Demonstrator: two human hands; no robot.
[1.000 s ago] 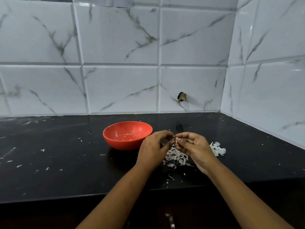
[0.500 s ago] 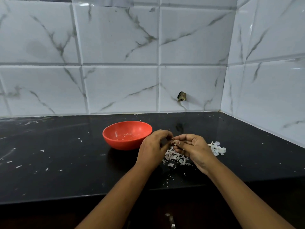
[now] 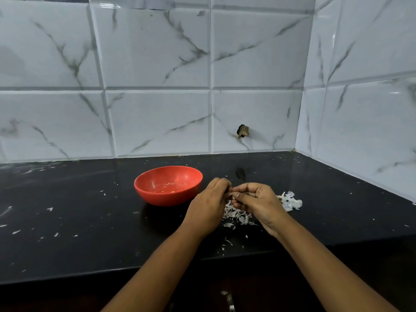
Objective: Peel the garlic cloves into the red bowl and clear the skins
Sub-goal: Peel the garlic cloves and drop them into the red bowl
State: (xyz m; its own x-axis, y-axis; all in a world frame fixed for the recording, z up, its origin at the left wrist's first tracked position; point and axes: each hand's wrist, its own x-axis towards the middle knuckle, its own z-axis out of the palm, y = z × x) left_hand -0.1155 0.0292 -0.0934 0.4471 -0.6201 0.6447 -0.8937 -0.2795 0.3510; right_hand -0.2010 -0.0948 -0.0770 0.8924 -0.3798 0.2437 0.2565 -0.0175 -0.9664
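Observation:
A red bowl (image 3: 144, 186) stands on the black counter (image 3: 67, 221), with a few pale bits at its bottom. Just right of it my left hand (image 3: 209, 206) and my right hand (image 3: 258, 201) meet fingertip to fingertip, pinching a small garlic clove (image 3: 231, 194) that is mostly hidden by the fingers. Under the hands lies a pile of white garlic skins (image 3: 236, 216). A second clump of skins (image 3: 290, 200) lies just right of my right hand.
Small skin flakes (image 3: 50, 209) are scattered over the counter to the left and near its front edge (image 3: 227, 243). Marble-look tiled walls close the back and the right side. A small dark hole (image 3: 242, 131) marks the back wall.
Both hands have dropped slightly toward the skin pile and closed tighter around the clove, which shows less than a second ago. The bowl has not moved.

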